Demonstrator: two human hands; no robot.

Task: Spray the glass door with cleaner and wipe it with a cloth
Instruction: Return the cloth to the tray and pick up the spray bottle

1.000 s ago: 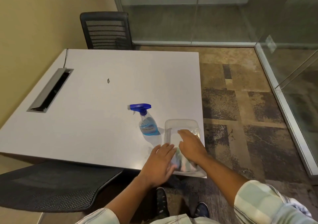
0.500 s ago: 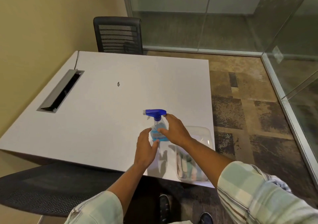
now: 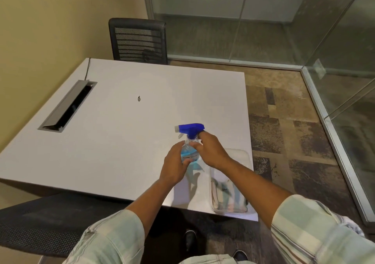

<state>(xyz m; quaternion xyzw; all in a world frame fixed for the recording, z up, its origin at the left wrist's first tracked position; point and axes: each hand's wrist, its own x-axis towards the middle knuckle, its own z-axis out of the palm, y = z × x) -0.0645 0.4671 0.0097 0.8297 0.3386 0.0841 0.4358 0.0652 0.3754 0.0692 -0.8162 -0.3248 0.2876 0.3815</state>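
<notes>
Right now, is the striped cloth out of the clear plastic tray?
No, the striped cloth lies inside the clear plastic tray on the white table.

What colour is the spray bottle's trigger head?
Bright blue with a pale nozzle tip, on the spray bottle; clearest in the head view.

1. Light is even, warm and moderately bright, falling from overhead; no lamp shows.
2. The white counter (image 3: 121,121) reads slightly grey, with no blown-out glare.
3. Soft shadows of the arms and bottle (image 3: 189,152) fall toward the near edge of the counter.
4. The glass walls (image 3: 263,20) carry hazy, dull reflections of the carpet.
5. Wide-angle distortion bows the counter edges and the floor rail at right.
6. The sleeves (image 3: 316,233) at the bottom look soft; the hands show slight blur.
</notes>
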